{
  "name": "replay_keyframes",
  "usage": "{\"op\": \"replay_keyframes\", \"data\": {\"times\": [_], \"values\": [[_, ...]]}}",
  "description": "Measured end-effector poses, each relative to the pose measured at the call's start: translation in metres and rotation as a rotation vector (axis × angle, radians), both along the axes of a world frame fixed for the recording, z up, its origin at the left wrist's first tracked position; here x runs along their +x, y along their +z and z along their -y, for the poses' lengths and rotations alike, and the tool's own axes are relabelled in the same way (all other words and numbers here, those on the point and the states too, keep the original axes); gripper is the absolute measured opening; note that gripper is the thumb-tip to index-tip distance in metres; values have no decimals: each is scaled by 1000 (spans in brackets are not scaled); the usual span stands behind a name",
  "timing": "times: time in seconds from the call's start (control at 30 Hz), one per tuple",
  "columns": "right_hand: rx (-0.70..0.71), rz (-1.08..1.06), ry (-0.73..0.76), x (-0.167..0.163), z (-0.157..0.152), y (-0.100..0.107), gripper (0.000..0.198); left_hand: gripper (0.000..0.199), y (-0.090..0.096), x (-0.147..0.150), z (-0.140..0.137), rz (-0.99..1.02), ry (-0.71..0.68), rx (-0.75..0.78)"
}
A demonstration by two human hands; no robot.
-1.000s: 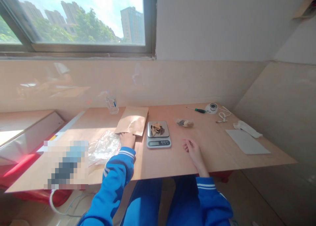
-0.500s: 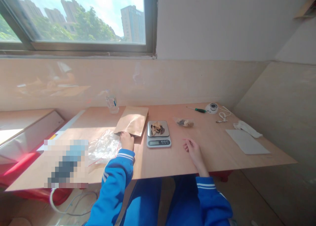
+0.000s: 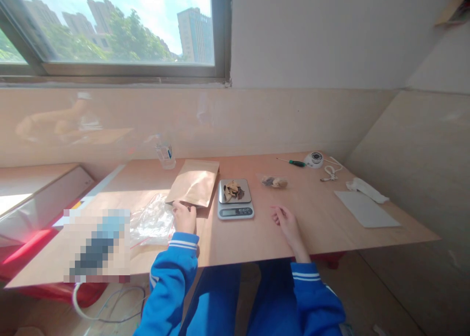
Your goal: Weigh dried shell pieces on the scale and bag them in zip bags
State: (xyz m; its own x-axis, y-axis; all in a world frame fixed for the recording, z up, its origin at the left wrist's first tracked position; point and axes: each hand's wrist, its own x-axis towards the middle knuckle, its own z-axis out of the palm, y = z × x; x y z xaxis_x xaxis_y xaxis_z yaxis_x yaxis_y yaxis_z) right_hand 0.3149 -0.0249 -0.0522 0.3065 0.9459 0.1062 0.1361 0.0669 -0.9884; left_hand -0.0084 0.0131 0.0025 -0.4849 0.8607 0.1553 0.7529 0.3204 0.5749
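Stage, apparently: touching kraft paper bag [image 3: 194, 184] with left hand [image 3: 184, 217], grip unclear; resting right hand [image 3: 287, 223], loosely curled, empty, near digital scale [image 3: 236, 211]; likely calling next for firm bag hold.

Left hand [image 3: 185, 219] and brown paper bag [image 3: 196, 183] both slightly nearer the person than before.

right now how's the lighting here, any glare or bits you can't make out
Head view: the window is bright; sunlight catches the paper bag and glints off the clear plastic bag. Head view: the scale's display is too small to read, and a pixelated block covers part of the table.
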Motion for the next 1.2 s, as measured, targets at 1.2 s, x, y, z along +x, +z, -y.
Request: {"op": "replay_keyframes", "data": {"times": [1.2], "values": [[137,235,-80,-85,-15,53,43,50,-20,58,64,1436,-441,-100]]}}
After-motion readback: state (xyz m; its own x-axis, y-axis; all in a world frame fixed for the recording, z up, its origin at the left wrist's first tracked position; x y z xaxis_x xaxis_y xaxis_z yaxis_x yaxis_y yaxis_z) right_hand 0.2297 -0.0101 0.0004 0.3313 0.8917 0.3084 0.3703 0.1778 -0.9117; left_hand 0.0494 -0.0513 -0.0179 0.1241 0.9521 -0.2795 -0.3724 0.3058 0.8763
